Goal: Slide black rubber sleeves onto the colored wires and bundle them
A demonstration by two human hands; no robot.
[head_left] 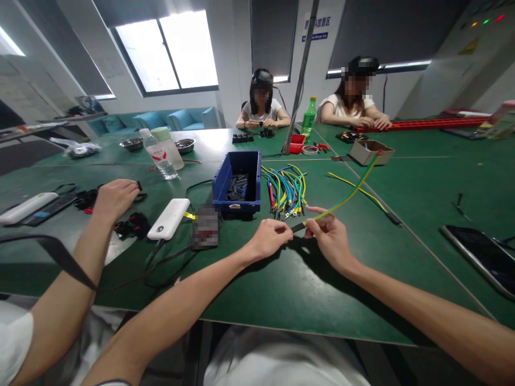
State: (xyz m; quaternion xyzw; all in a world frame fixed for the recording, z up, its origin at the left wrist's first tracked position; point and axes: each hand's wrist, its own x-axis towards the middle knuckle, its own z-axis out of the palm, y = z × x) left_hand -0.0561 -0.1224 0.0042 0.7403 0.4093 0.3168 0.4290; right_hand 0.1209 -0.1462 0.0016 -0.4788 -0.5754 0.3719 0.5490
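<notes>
At the green table [257, 292], left grip [270, 240] pinches the black cable end [298, 228], right grip [333, 241] the yellow-green cable [349, 197].

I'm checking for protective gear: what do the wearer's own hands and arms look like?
The left hand and right hand wear no gloves or watch. Both forearms are uncovered; a pale, dark-lined edge, perhaps a sleeve, shows below the left one.

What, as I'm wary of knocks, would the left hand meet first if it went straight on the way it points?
Past the black sleeve it pinches, the left hand would likely meet the right hand first; exact depth is unclear.
</notes>
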